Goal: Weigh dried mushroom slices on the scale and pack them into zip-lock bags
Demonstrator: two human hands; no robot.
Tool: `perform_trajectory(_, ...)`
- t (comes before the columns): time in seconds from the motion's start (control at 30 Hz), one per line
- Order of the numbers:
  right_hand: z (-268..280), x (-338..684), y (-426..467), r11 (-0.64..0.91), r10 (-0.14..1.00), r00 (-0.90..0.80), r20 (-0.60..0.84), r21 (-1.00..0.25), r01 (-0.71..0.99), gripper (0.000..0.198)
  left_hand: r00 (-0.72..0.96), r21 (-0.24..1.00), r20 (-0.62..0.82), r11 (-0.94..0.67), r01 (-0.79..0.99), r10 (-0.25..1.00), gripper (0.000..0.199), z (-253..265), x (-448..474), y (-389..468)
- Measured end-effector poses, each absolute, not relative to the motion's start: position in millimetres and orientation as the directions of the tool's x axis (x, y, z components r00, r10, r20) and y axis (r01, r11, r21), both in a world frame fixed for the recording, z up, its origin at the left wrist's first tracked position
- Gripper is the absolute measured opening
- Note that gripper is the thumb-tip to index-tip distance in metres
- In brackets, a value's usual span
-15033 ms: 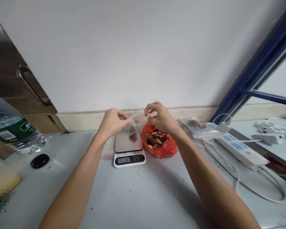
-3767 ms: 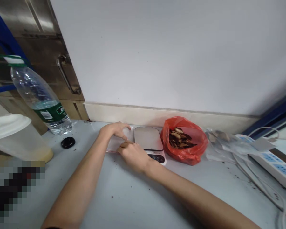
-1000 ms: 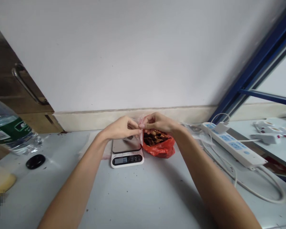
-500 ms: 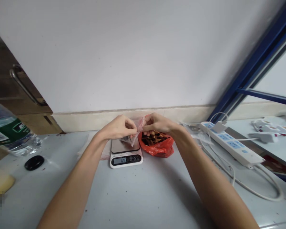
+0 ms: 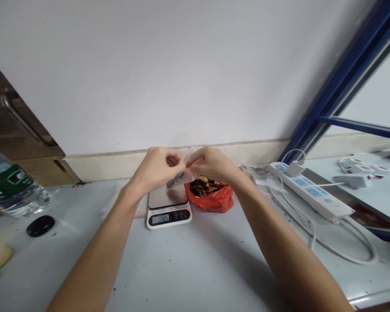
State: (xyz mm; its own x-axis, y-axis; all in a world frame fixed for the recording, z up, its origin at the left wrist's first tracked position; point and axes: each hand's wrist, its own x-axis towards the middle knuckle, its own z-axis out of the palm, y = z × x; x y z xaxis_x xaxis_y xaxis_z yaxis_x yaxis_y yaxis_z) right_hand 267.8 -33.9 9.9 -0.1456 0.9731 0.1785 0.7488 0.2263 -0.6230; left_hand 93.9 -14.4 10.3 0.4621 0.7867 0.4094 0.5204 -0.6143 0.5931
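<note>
A small clear plastic bag (image 5: 190, 175) is pinched between my two hands, above the back right part of a digital kitchen scale (image 5: 169, 217). My left hand (image 5: 160, 168) is closed on the bag's left side, over the scale's plate. My right hand (image 5: 211, 162) grips its other side with thumb and fingers. The scale's display shows digits that look like 125. Right beside the scale stands an open red plastic bag (image 5: 211, 201) holding brown dried pieces (image 5: 206, 186), partly under my right hand. Whether the clear bag holds anything, I cannot make out.
Flat clear bags (image 5: 112, 201) lie left of the scale. Further left are a black round lid (image 5: 40, 225) and a large water bottle (image 5: 13, 184). A white power strip (image 5: 312, 190) with looping cables lies on the right, by a blue metal frame (image 5: 331, 82). A wall rises behind.
My fingers have shifted along the clear bag, both hands still on it. The scale's reading has gone from about 126 to 125. The whole view has shifted slightly.
</note>
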Motion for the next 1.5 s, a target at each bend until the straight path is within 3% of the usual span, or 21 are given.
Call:
perform_trajectory(0.07, 9, 269, -35, 0.197, 0.979, -0.190, 0.075, -0.590, 0.783, 0.024, 0.507, 0.533, 0.468, -0.688, 0.492, 0.724, 0.019, 12, 99, -20)
perform_trajectory(0.13, 10, 276, -36, 0.211, 0.974, -0.222, 0.049, -0.559, 0.802, 0.038, 0.505, 0.493, 0.539, -0.739, 0.459, 0.674, 0.019, 12, 100, -20)
perform_trajectory(0.27, 16, 301, -35, 0.313, 0.947, -0.300, 0.118, -0.553, 0.772, 0.084, 0.272, 0.566, 0.651, -0.692, 0.448, 0.709, 0.023, 5, 97, -4)
perform_trajectory(0.33, 19, 314, -35, 0.360, 0.930, -0.330, 0.160, -0.568, 0.740, 0.091, 0.147, 0.760, 0.521, -0.535, 0.369, 0.841, 0.034, -2, 95, 5)
perform_trajectory(0.4, 20, 325, -36, 0.396, 0.915, -0.357, 0.186, -0.579, 0.713, 0.093, 0.192, 0.925, 0.309, -0.341, 0.167, 0.931, 0.045, -8, 95, 11)
perform_trajectory(0.47, 21, 336, -36, 0.413, 0.905, -0.382, 0.185, -0.595, 0.690, 0.094, 0.268, 0.985, 0.170, -0.174, -0.010, 0.948, 0.048, -10, 95, 13)
perform_trajectory(0.57, 21, 351, -38, 0.407, 0.897, -0.422, 0.131, -0.615, 0.675, 0.083, 0.244, 0.988, 0.128, -0.102, -0.117, 0.961, 0.044, -9, 97, 14)
perform_trajectory(0.73, 25, 372, -44, 0.348, 0.864, -0.500, -0.063, -0.643, 0.682, 0.037, 0.114, 0.980, 0.174, -0.160, -0.120, 0.978, 0.037, -8, 102, 18)
perform_trajectory(0.83, 26, 377, -46, 0.187, 0.906, -0.378, -0.191, -0.620, 0.762, 0.035, 0.141, 0.974, 0.221, -0.210, -0.086, 0.965, 0.041, -12, 109, 18)
perform_trajectory(0.97, 26, 374, -44, 0.001, 0.951, -0.150, -0.272, -0.480, 0.877, 0.031, 0.210, 0.940, 0.328, -0.340, 0.022, 0.921, 0.042, -14, 121, 15)
perform_trajectory(1.07, 26, 368, -42, -0.034, 0.975, -0.060, -0.213, -0.415, 0.909, 0.027, 0.263, 0.887, 0.428, -0.458, 0.062, 0.865, 0.033, -11, 129, 9)
perform_trajectory(1.17, 24, 362, -39, 0.022, 0.997, -0.052, -0.063, -0.406, 0.914, 0.048, 0.307, 0.828, 0.513, -0.556, 0.067, 0.801, 0.025, -6, 133, 1)
perform_trajectory(1.27, 19, 355, -35, 0.103, 0.994, -0.109, 0.007, -0.398, 0.911, 0.048, 0.309, 0.788, 0.569, -0.612, 0.059, 0.762, 0.023, -1, 134, -4)
perform_trajectory(1.4, 14, 347, -29, 0.237, 0.968, -0.246, 0.050, -0.510, 0.827, 0.033, 0.249, 0.806, 0.566, -0.591, 0.030, 0.786, 0.026, 3, 129, -5)
perform_trajectory(1.5, 12, 345, -25, 0.237, 0.967, -0.240, 0.083, -0.629, 0.740, 0.025, 0.203, 0.837, 0.542, -0.545, -0.045, 0.816, 0.033, 4, 121, -1)
